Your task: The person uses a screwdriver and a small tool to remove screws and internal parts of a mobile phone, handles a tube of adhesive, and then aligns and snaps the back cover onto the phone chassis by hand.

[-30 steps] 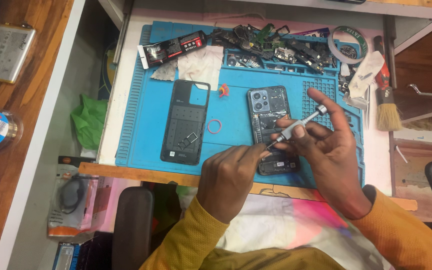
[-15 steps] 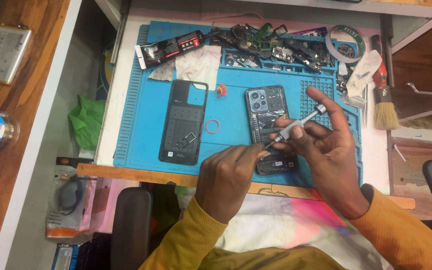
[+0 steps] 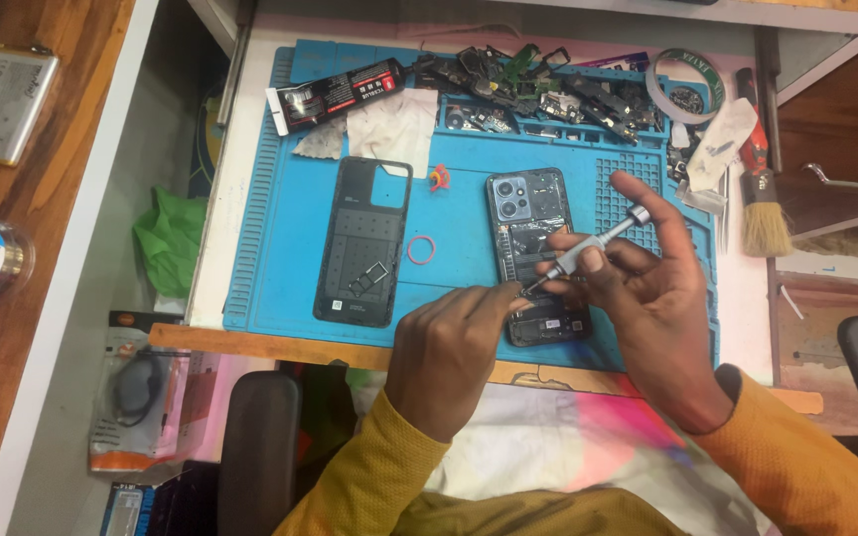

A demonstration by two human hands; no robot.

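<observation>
My right hand (image 3: 647, 298) grips the screwdriver (image 3: 588, 248) over the opened phone (image 3: 528, 223); left hand (image 3: 449, 347) curled at the mat's (image 3: 280, 199) lower edge, back cover (image 3: 364, 243) lying center-left.

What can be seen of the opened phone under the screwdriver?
The opened phone is a dark slab lying flat, back side up, on the blue mat, its rear cover off so internal plates and the camera block at its far end show. The right hand slants a silver screwdriver with its tip on the phone's middle. The left hand rests fingers on its near part, hiding some of it. The removed back cover lies apart, to its left.
</observation>
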